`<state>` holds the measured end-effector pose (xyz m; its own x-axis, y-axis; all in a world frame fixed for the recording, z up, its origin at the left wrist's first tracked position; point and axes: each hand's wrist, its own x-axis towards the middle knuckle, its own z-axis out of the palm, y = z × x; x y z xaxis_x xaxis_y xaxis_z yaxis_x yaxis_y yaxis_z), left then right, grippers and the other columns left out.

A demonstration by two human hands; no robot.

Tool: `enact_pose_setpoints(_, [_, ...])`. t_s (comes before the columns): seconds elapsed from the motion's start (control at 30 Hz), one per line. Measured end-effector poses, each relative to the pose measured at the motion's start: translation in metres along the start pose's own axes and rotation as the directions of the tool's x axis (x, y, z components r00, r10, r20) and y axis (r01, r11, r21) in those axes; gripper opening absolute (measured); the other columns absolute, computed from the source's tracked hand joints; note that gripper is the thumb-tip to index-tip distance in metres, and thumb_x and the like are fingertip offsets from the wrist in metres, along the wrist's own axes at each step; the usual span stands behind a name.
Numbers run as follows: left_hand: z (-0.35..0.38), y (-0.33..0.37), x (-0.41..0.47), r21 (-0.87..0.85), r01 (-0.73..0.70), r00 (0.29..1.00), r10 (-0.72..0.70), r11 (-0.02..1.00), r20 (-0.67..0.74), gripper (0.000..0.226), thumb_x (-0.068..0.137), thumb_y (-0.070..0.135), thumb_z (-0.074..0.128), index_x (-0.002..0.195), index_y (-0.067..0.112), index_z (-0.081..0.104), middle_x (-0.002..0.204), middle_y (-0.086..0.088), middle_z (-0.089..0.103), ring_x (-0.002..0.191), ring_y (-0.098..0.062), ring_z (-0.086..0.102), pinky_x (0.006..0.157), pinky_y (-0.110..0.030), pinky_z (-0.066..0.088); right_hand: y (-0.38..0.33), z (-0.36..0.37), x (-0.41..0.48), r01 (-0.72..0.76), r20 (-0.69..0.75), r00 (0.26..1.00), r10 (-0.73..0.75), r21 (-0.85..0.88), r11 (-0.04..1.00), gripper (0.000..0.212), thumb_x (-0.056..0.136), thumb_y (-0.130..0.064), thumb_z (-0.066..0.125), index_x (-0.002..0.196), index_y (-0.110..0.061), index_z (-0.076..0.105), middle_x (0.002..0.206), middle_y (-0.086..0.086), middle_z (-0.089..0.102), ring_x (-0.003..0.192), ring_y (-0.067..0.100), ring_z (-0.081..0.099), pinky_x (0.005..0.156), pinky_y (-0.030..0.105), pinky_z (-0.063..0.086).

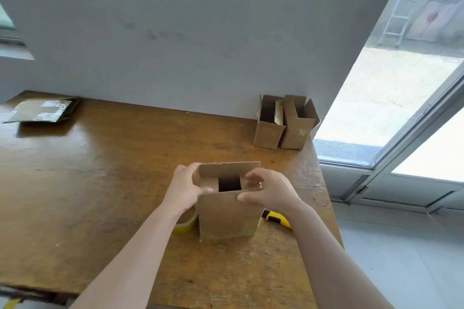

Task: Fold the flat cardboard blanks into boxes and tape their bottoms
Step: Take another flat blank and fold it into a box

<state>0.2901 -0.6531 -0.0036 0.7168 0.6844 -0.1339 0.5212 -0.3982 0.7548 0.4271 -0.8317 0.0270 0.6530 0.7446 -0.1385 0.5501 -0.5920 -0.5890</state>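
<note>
Two side flaps (pixel 208 184) folded inward on upright brown box (pixel 226 216); left grip (pixel 184 188), right grip (pixel 271 190) pinch rim.

tall brown cardboard box (pixel 227 213) near the wooden desk's (pixel 100 183) right edge, yellow tape roll (pixel 185 224) just left, yellow-black utility knife (pixel 276 219) just right. two open cardboard boxes (pixel 267 133) at far right corner, flat cardboard blanks (pixel 42 110) far left.

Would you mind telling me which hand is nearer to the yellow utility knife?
Right. The right hand sits just above the knife at the box's right edge; the left hand holds the opposite edge.
</note>
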Motion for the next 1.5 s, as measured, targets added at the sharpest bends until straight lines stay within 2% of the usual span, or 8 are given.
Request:
enact_pose_setpoints(0.1, [-0.001, -0.008, -0.008, -0.272, -0.088, 0.996, 0.082, 0.958, -0.036, 0.023, 0.091, 0.029, 0.063, 0.113, 0.037, 0.061, 0.115, 0.011, 0.056, 0.109, -0.011, 0.053, 0.087, -0.025, 0.047, -0.004, 0.011, -0.004, -0.023, -0.187, 0.982, 0.014, -0.047, 0.999, 0.075, 0.064, -0.050, 0.085, 0.121, -0.031, 0.040, 0.108, -0.010, 0.054, 0.096, 0.014, 0.057, 0.067, 0.023, 0.042])
enact_pose_setpoints(0.23, [0.000, -0.018, -0.021, -0.217, -0.214, 0.976, 0.217, 0.952, -0.013, 0.041, 0.081, 0.031, 0.075, 0.117, 0.039, 0.058, 0.118, 0.024, 0.054, 0.111, 0.005, 0.047, 0.091, -0.020, 0.042, -0.004, 0.015, -0.005, -0.098, -0.187, 0.978, 0.088, -0.044, 0.994, 0.122, 0.063, -0.051, 0.086, 0.152, -0.036, 0.004, 0.134, -0.001, 0.037, 0.112, 0.022, 0.055, 0.085, 0.034, 0.051])
enact_pose_setpoints(0.37, [0.006, -0.022, -0.026, -0.027, -0.355, 0.932, 0.351, 0.934, -0.093, 0.021, 0.083, 0.023, 0.074, 0.102, 0.031, 0.070, 0.118, 0.019, 0.060, 0.114, -0.001, 0.051, 0.099, -0.024, 0.041, 0.006, 0.021, -0.003, -0.040, -0.132, 0.991, 0.029, -0.084, 0.996, 0.068, 0.070, -0.056, 0.079, 0.131, -0.036, 0.056, 0.142, -0.006, 0.034, 0.128, 0.018, 0.043, 0.095, 0.033, 0.047])
enact_pose_setpoints(0.53, [0.009, -0.033, -0.035, 0.081, -0.384, 0.922, 0.387, 0.920, -0.024, 0.052, 0.084, 0.054, 0.060, 0.126, 0.024, 0.063, 0.144, 0.017, 0.043, 0.138, 0.000, 0.029, 0.116, -0.028, 0.023, 0.017, 0.034, -0.006, 0.066, -0.164, 0.986, -0.045, 0.128, 0.990, 0.039, 0.081, -0.042, 0.076, 0.117, -0.030, 0.069, 0.153, -0.011, 0.039, 0.144, 0.007, 0.027, 0.117, 0.036, 0.026])
enact_pose_setpoints(0.83, [0.014, -0.046, -0.039, 0.279, -0.431, 0.899, 0.434, 0.858, 0.055, 0.078, 0.086, 0.071, 0.036, 0.148, 0.024, 0.035, 0.155, 0.019, 0.013, 0.143, 0.006, 0.003, 0.117, -0.027, 0.015, 0.027, 0.026, -0.011, 0.117, 0.058, 0.989, -0.134, 0.236, 0.965, 0.065, 0.072, -0.038, 0.084, 0.130, -0.029, 0.056, 0.153, -0.014, 0.023, 0.135, 0.010, 0.029, 0.105, 0.026, 0.032])
enact_pose_setpoints(0.97, [0.024, -0.044, -0.038, 0.480, -0.418, 0.906, 0.396, 0.771, 0.151, 0.086, 0.087, 0.074, 0.012, 0.151, 0.021, -0.011, 0.156, 0.014, -0.021, 0.141, 0.001, -0.023, 0.118, -0.028, -0.005, 0.026, 0.030, -0.010, 0.150, 0.003, 0.988, -0.156, 0.250, 0.957, 0.057, 0.073, -0.035, 0.084, 0.125, -0.029, 0.062, 0.148, -0.014, 0.028, 0.130, 0.005, 0.029, 0.104, 0.025, 0.030])
enact_pose_setpoints(1.23, [0.037, -0.047, -0.041, 0.323, -0.383, 0.916, 0.310, 0.866, 0.254, 0.076, 0.095, 0.053, 0.043, 0.154, 0.020, 0.010, 0.155, 0.021, -0.009, 0.142, 0.003, -0.016, 0.120, -0.029, 0.006, 0.043, 0.058, -0.023, 0.116, -0.004, 0.993, -0.117, 0.171, 0.978, 0.046, 0.077, -0.029, 0.081, 0.121, -0.029, 0.066, 0.148, -0.010, 0.031, 0.138, 0.014, 0.031, 0.114, 0.039, 0.033])
enact_pose_setpoints(1.5, [0.049, -0.044, -0.032, 0.553, -0.365, 0.924, 0.220, 0.749, 0.313, 0.094, 0.078, 0.077, 0.005, 0.150, 0.021, -0.019, 0.154, 0.008, -0.032, 0.140, -0.009, -0.030, 0.118, -0.041, -0.008, 0.043, 0.057, -0.023, 0.031, 0.043, 0.998, -0.042, 0.233, 0.972, 0.089, 0.079, -0.032, 0.080, 0.151, -0.029, 0.028, 0.160, -0.009, 0.011, 0.145, 0.013, 0.018, 0.115, 0.034, 0.025])
